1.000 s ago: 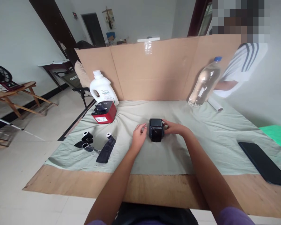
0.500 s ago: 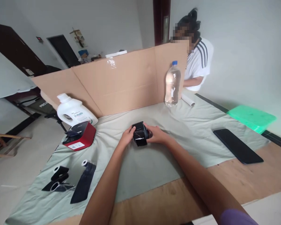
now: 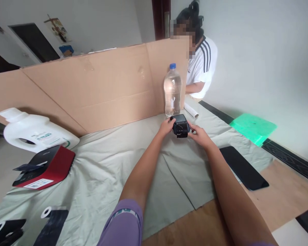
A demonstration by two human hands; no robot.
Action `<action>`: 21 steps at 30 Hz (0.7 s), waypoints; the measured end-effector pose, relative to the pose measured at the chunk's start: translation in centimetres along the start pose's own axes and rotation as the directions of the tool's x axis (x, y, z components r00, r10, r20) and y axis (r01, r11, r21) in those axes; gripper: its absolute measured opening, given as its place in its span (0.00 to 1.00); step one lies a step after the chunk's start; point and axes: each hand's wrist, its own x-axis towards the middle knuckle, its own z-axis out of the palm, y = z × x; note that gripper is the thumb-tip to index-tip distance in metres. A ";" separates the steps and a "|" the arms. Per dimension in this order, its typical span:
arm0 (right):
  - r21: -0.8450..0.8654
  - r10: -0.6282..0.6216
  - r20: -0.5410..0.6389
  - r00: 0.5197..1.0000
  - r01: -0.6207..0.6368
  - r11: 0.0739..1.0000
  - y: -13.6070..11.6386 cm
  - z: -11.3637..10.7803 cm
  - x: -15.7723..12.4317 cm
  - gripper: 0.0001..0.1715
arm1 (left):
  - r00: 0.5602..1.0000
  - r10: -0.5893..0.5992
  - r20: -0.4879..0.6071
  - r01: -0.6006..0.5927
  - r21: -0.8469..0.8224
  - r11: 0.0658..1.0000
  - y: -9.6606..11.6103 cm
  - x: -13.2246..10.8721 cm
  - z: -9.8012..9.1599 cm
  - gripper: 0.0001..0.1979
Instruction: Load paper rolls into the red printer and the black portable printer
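A white jug [image 3: 38, 131] sits behind a red-and-black machine [image 3: 53, 165] as your left hand [image 3: 166, 126] clasps one side of a small black device [image 3: 181, 126], just in front of a clear bottle [image 3: 172, 90] on the pale green cloth [image 3: 118, 164]; your right hand [image 3: 200, 135] clasps the other side, a dark slab [image 3: 245, 168] lying farther right.

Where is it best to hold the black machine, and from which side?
Probably the black machine is best held by its left and right sides, one hand from each. It is boxy, and a shiny black strip runs down its front, so gripping there might disturb it. The left hand and right hand are at those sides.
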 end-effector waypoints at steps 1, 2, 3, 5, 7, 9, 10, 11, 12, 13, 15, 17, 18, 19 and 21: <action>-0.044 0.025 0.001 1.000 -0.025 0.999 0.6 -0.2 -0.1 0.43 | 1.000 -0.006 0.013 0.006 -0.005 1.000 0.0 0.5 0.7 0.30; -0.093 0.049 0.003 0.999 -0.048 0.994 1.1 -0.4 -0.3 0.42 | 1.000 -0.012 0.022 0.012 -0.007 1.000 0.0 1.0 1.3 0.30; -0.142 0.068 0.008 0.998 -0.066 0.988 1.5 -0.4 -0.3 0.41 | 0.999 -0.018 0.028 0.018 -0.009 1.000 0.0 1.3 1.7 0.29; -0.219 0.093 0.020 0.996 -0.086 0.972 2.0 -0.5 -0.4 0.38 | 0.999 -0.031 0.038 0.031 -0.012 0.999 -0.2 1.9 2.2 0.29; -0.255 0.101 0.028 0.995 -0.090 0.963 2.2 -0.5 -0.2 0.36 | 0.998 -0.044 0.041 0.045 -0.015 0.999 -0.4 2.2 2.4 0.30; -0.271 0.110 0.033 0.993 -0.097 0.958 2.2 -0.5 -0.1 0.36 | 0.997 -0.059 0.045 0.060 -0.018 0.998 -0.6 2.3 2.5 0.30; -0.278 0.121 0.036 0.992 -0.106 0.955 2.1 -0.4 0.0 0.36 | 0.996 -0.068 0.049 0.069 -0.020 0.997 -0.7 2.3 2.6 0.30; -0.281 0.134 0.043 0.990 -0.117 0.953 2.1 -0.4 0.0 0.37 | 0.995 -0.078 0.054 0.079 -0.022 0.997 -0.8 2.2 2.7 0.31; -0.280 0.148 0.054 0.987 -0.128 0.951 2.1 -0.3 0.0 0.38 | 0.994 -0.088 0.060 0.090 -0.026 0.996 -0.9 2.0 2.8 0.32; -0.278 0.160 0.065 0.985 -0.137 0.951 2.1 -0.3 0.1 0.38 | 0.993 -0.100 0.066 0.102 -0.029 0.994 -0.9 1.8 3.0 0.33; -0.267 0.168 0.082 0.982 -0.141 0.953 2.2 -0.4 0.1 0.39 | 0.989 -0.125 0.074 0.128 -0.037 0.991 -1.0 1.1 3.2 0.35; -0.250 0.159 0.106 0.982 -0.128 0.960 2.5 -0.8 0.3 0.38 | 0.987 -0.143 0.071 0.147 -0.047 0.988 -1.2 0.0 2.9 0.36; -0.247 0.161 0.116 0.980 -0.128 0.960 2.6 -1.1 0.5 0.38 | 0.988 -0.137 0.065 0.140 -0.050 0.989 -1.4 -0.8 2.3 0.37; -0.256 0.170 0.117 0.979 -0.135 0.957 2.5 -1.5 0.8 0.37 | 0.991 -0.124 0.052 0.127 -0.052 0.990 -1.7 -1.9 1.5 0.37; -0.311 0.176 0.078 0.981 -0.144 0.939 1.5 -2.4 1.6 0.36 | 0.997 -0.070 0.018 0.070 -0.036 0.997 -2.6 -5.0 -1.5 0.36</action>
